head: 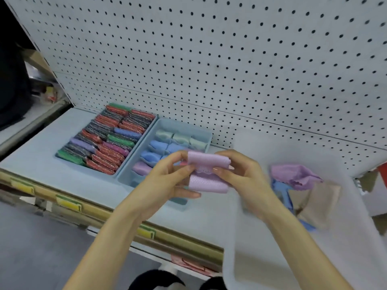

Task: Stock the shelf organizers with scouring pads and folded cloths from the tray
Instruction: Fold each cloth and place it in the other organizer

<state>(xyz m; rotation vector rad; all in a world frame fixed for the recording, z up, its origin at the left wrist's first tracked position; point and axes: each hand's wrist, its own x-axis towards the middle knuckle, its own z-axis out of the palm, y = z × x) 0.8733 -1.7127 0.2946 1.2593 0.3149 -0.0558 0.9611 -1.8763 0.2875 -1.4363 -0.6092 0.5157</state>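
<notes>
Over the shelf; left hand and right hand pinch pink cloth between them.

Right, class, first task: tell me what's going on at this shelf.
A person holds a folded lilac dotted cloth, pinching it with the left hand and right hand, just above a pale blue divided organizer. The compartments in view hold rolled green, blue and purple cloths. To its left stand packed rows of coloured scouring pads. A white tray on the right holds loose purple, blue and beige cloths.
</notes>
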